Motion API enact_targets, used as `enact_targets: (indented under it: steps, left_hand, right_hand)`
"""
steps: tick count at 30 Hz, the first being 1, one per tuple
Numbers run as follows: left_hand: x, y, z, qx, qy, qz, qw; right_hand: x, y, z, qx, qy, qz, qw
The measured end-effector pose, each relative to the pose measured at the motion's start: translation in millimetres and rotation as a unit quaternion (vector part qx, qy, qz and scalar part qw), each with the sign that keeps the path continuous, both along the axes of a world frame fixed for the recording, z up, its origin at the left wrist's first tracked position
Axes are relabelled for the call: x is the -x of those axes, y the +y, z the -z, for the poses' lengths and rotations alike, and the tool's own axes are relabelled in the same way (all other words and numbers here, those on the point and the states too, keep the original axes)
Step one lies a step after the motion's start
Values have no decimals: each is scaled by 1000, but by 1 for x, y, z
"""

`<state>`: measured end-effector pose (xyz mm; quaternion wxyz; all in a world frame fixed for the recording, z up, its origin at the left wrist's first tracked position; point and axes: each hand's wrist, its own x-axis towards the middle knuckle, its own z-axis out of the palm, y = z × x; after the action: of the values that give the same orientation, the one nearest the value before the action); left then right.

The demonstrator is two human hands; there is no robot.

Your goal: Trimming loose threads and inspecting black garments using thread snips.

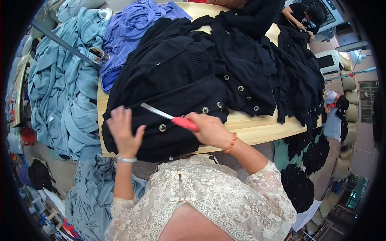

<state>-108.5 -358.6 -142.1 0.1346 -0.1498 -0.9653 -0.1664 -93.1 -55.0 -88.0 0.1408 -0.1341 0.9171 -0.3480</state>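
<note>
Wooden table (257, 130): heaped with black buttoned cardigans (193, 80); purple knitwear (132, 28) at its far left corner. Pale blue garments (64, 88) are piled beside it, to the left. Right hand (211, 128): closed around the red handle of a thin metal-bladed tool (169, 116), blade laid over the nearest cardigan. Left hand (122, 132): open, fingers spread, raised above the black fabric, nothing held.

A big pile of soft light-blue knit clothes (60, 88) hangs at the left. A purple-blue ribbed knit top (132, 28) lies beside it on the pale wooden table (261, 128). Black lacy cloth pieces (299, 176) lie below the table's right side.
</note>
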Motion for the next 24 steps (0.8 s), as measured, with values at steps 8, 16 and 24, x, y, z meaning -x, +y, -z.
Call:
enact_targets:
  steps: [8,16,24]
  left_hand:
    - [63,184,28,58,-34,272,960]
    - [77,206,52,82,-49,266,959]
    - [71,185,31,-125,-50,281,950]
  right_hand:
    - [-27,109,-1,-197,-2,172,965]
    - [-27,122,5,-208,-23,149,966]
    - [-10,139,1,-83,-106,88,987]
